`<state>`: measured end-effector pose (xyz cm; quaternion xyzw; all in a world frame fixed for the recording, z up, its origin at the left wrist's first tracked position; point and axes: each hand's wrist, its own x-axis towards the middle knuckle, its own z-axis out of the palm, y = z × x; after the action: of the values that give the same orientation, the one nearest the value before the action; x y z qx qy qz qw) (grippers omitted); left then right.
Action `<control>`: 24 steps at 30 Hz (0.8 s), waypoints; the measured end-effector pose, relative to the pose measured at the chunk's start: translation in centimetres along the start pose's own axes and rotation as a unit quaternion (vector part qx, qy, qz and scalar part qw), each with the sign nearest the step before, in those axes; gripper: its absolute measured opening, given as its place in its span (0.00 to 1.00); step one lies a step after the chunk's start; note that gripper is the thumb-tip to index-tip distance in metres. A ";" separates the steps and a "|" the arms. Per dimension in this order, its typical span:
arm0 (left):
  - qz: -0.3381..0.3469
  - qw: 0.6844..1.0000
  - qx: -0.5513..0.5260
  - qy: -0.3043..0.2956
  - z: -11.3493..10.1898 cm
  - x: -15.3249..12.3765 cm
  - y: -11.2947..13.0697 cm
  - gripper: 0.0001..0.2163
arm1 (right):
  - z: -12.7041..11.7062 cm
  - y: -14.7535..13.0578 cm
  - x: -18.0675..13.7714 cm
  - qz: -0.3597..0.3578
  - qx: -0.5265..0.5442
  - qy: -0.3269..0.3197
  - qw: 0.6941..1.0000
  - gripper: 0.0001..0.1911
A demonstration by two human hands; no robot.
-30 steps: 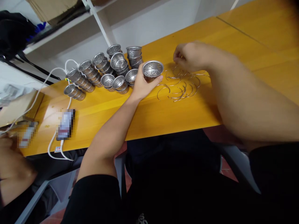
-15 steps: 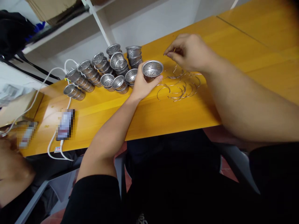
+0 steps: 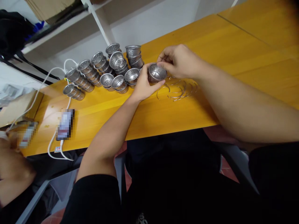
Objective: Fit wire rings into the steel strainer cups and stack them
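Cup (image 3: 157,75) held in the left hand (image 3: 143,88) near the curved wires (image 3: 180,93) is best kept steady — while the right hand (image 3: 177,60), narrowed, any hold indiscernible, works at its rim.

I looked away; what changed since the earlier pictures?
The right hand moved left from the wire pieces to the rim of the held cup. That cup shifted slightly right and tilted. The left hand kept its grip; the stacked cups and nearer phone stayed put.

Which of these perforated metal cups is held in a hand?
The rightmost cup, gripped by the left hand, with the right hand at its rim. The other cups stand farther left on the table, unheld.
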<state>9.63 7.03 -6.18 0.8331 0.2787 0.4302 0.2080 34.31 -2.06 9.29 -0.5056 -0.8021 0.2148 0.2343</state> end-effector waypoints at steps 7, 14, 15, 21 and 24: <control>0.012 1.000 0.001 0.008 0.1 -0.1 -0.2 0.46 | 0.3 -0.9 -0.2 0.017 -0.014 0.009 1.000 0.23; -0.005 1.000 0.004 -0.002 -0.4 -0.2 1.8 0.50 | 1.3 -1.1 0.0 0.025 0.002 0.031 0.999 0.21; -0.009 1.000 0.002 -0.006 -0.4 -0.2 2.1 0.52 | 1.5 -1.0 0.1 0.030 0.005 0.032 0.999 0.22; -0.024 0.999 -0.030 -0.011 -0.4 -0.1 2.4 0.51 | 1.5 -0.1 0.4 0.014 0.118 0.029 0.993 0.33; -0.033 0.998 -0.057 -0.012 -0.5 0.0 1.9 0.47 | 0.4 0.7 0.1 -0.026 0.194 -0.033 0.980 0.45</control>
<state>9.74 5.67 -4.77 0.8153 0.2785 0.4285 0.2722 34.51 -1.70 8.60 -0.4224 -0.7653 0.3768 0.3065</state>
